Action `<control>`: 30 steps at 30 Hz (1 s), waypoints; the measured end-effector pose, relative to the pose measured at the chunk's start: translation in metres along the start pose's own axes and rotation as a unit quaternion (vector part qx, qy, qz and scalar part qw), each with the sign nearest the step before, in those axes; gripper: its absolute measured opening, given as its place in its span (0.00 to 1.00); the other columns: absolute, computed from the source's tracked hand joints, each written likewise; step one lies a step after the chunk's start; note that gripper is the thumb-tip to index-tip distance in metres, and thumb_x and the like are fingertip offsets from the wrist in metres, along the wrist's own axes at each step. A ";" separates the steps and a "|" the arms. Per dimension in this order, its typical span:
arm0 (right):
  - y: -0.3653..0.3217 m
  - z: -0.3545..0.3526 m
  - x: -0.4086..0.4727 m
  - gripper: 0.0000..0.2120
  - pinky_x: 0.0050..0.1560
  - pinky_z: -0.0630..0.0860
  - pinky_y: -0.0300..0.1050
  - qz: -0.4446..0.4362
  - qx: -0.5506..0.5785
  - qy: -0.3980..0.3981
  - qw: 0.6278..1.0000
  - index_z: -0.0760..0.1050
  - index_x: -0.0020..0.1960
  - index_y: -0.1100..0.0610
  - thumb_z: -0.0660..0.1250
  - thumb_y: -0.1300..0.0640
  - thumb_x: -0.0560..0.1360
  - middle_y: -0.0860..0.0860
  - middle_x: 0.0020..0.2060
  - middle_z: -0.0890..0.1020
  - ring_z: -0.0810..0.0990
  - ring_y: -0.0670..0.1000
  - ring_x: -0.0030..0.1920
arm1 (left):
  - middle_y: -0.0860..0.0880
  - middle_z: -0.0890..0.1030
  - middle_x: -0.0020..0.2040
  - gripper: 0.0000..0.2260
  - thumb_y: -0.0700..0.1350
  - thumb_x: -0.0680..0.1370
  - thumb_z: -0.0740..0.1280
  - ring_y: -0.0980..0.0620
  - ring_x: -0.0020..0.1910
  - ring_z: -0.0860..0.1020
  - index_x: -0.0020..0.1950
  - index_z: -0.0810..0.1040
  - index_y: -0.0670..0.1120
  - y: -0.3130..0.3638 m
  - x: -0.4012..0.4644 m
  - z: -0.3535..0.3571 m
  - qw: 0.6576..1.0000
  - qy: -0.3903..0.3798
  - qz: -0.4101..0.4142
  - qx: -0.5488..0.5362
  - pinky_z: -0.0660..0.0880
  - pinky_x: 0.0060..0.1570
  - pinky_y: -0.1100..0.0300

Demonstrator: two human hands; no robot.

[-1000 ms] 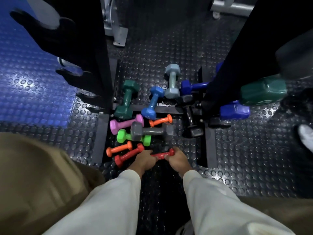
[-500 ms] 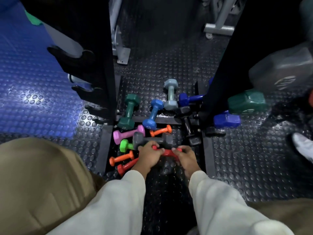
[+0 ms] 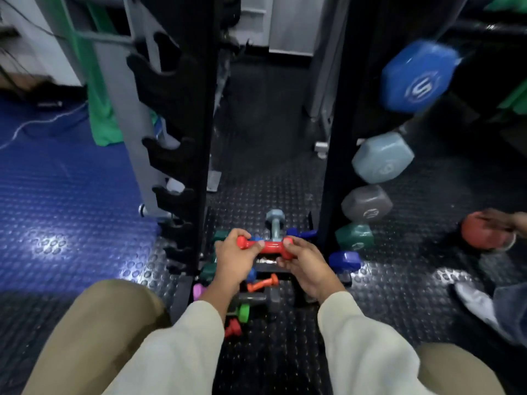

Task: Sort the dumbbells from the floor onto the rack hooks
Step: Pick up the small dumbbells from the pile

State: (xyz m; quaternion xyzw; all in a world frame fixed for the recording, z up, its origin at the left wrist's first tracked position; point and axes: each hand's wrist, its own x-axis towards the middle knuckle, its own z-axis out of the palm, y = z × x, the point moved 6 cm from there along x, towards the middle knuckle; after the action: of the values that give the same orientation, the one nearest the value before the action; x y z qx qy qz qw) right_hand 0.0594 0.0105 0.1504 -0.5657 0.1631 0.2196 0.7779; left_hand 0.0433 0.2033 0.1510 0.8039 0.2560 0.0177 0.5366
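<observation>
Dim overall, with white glare on the blue mat [image 3: 50, 246] left of the rack [image 3: 182, 155] (blurred, edges bowed by the wide lens).

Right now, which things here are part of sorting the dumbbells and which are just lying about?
Part of the job:
red dumbbell, held by left hand and right hand
orange dumbbell, green dumbbell and pale blue dumbbell on the floor
empty rack hooks

Lying about:
green cloth
white cable
blue mat
</observation>
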 end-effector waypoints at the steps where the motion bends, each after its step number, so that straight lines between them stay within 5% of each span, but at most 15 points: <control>1: -0.013 0.005 -0.008 0.05 0.47 0.81 0.47 -0.013 0.014 -0.015 1.000 0.79 0.57 0.61 0.66 0.63 0.84 0.57 0.46 0.83 0.82 0.53 0.42 | 0.42 0.80 0.52 0.18 0.67 0.60 0.75 0.48 0.46 0.82 0.45 0.79 0.63 0.013 0.001 -0.008 1.000 0.005 0.015 -0.004 0.80 0.55 0.55; 6: -0.079 0.029 -0.054 0.17 0.56 0.85 0.51 -0.088 0.082 -0.066 0.991 0.77 0.65 0.67 0.71 0.64 0.78 0.63 0.57 0.81 0.80 0.61 0.57 | 0.45 0.76 0.56 0.23 0.58 0.68 0.82 0.49 0.53 0.80 0.60 0.80 0.62 0.102 -0.016 -0.053 0.992 0.031 0.118 -0.041 0.77 0.64 0.53; 9: -0.119 0.047 -0.094 0.23 0.54 0.86 0.49 -0.138 0.102 -0.086 0.981 0.76 0.67 0.69 0.73 0.61 0.75 0.64 0.56 0.79 0.78 0.63 0.57 | 0.49 0.74 0.57 0.28 0.56 0.71 0.81 0.50 0.57 0.76 0.69 0.78 0.55 0.153 -0.034 -0.078 0.983 0.054 0.164 -0.061 0.72 0.64 0.57; 13: -0.168 0.067 -0.144 0.20 0.57 0.84 0.48 -0.205 0.152 -0.114 0.960 0.77 0.66 0.65 0.70 0.60 0.76 0.61 0.55 0.85 0.86 0.56 0.48 | 0.51 0.76 0.58 0.27 0.60 0.72 0.79 0.52 0.59 0.77 0.68 0.78 0.55 0.209 -0.057 -0.100 0.966 0.063 0.230 -0.099 0.73 0.63 0.57; 21: -0.248 0.086 -0.205 0.19 0.52 0.85 0.44 -0.287 0.136 -0.126 0.940 0.76 0.66 0.65 0.70 0.59 0.78 0.61 0.56 0.82 0.85 0.55 0.47 | 0.51 0.76 0.59 0.26 0.61 0.74 0.76 0.52 0.58 0.77 0.70 0.78 0.55 0.288 -0.089 -0.124 0.938 0.085 0.305 -0.141 0.73 0.63 0.55; 30: -0.324 0.092 -0.273 0.21 0.59 0.84 0.49 -0.356 0.117 -0.201 0.905 0.71 0.72 0.68 0.65 0.66 0.80 0.71 0.65 0.79 0.84 0.67 0.60 | 0.55 0.83 0.59 0.26 0.64 0.72 0.76 0.59 0.57 0.81 0.67 0.79 0.57 0.388 -0.113 -0.140 0.886 0.028 0.399 -0.235 0.77 0.64 0.53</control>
State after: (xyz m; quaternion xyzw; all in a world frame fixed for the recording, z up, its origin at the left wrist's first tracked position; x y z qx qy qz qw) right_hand -0.0020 -0.0303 0.5780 -0.4350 -0.1849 0.0166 0.8811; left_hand 0.0549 0.1599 0.5767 0.6878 -0.0827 0.3122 0.6500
